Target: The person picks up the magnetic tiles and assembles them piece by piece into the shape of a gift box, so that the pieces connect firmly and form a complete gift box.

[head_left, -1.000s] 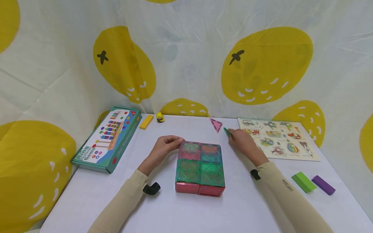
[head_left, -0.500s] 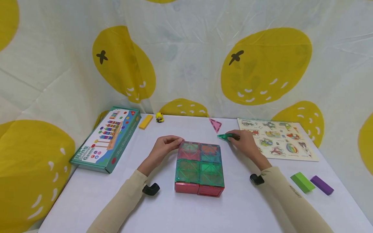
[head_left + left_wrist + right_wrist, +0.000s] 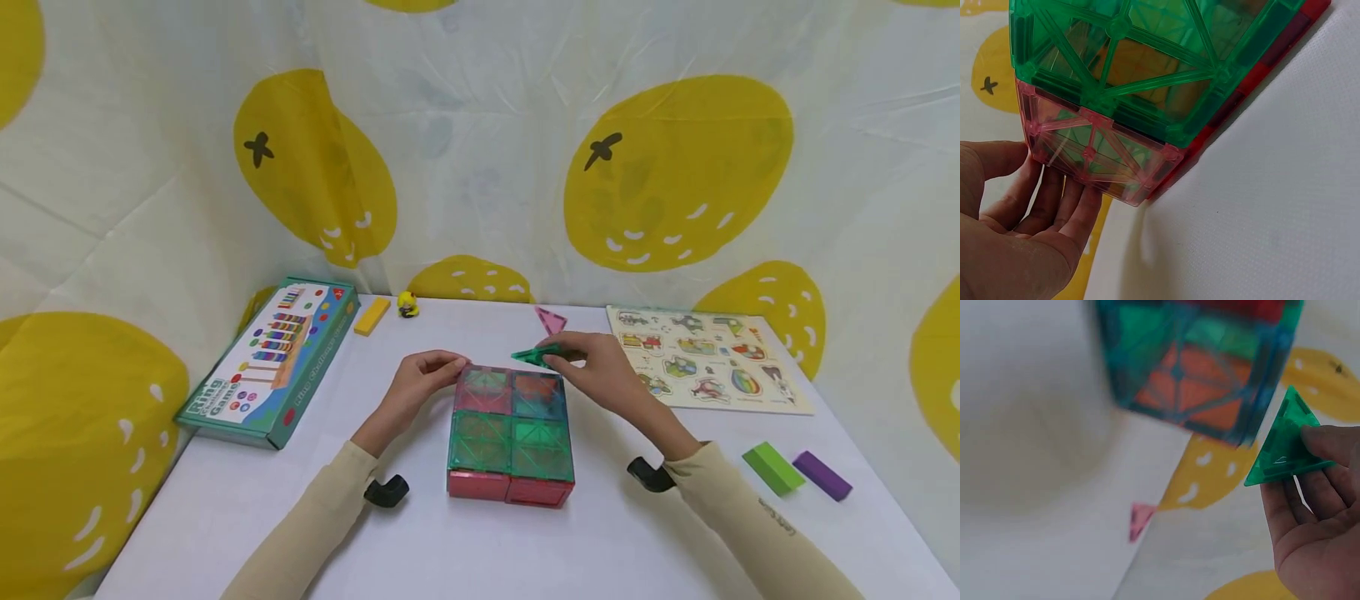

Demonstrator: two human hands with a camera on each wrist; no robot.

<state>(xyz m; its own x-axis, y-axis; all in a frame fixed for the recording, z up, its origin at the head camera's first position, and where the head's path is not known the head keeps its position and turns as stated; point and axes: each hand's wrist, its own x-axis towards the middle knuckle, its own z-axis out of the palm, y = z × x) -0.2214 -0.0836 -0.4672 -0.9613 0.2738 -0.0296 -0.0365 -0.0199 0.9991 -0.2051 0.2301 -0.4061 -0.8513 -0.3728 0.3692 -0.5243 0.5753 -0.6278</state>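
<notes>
A low box of see-through magnetic tiles [image 3: 483,442] stands mid-table, topped with green, pink and blue squares over red sides. At its back left corner, my left hand [image 3: 416,387] holds the edge, thumb and fingertips against the pink tile [image 3: 1091,147] in the left wrist view. My right hand [image 3: 596,367] pinches a green triangular magnetic tile [image 3: 1291,440] between thumb and fingers. That triangle is just behind the box's back edge, apart from the blue tile [image 3: 1191,387] in the right wrist view. A pink triangular tile [image 3: 551,320] lies farther back, partly hidden by the right hand.
A ring game box [image 3: 273,358] lies at the left, near a yellow block [image 3: 372,317] and a small yellow figure [image 3: 407,304]. A picture puzzle board [image 3: 708,358] is at the back right. Green [image 3: 772,468] and purple [image 3: 822,476] blocks lie at the right.
My right hand has carried the green triangular tile leftward and nearer, from beside the pink triangle to the box's back edge. My left hand has stayed at the box's corner.
</notes>
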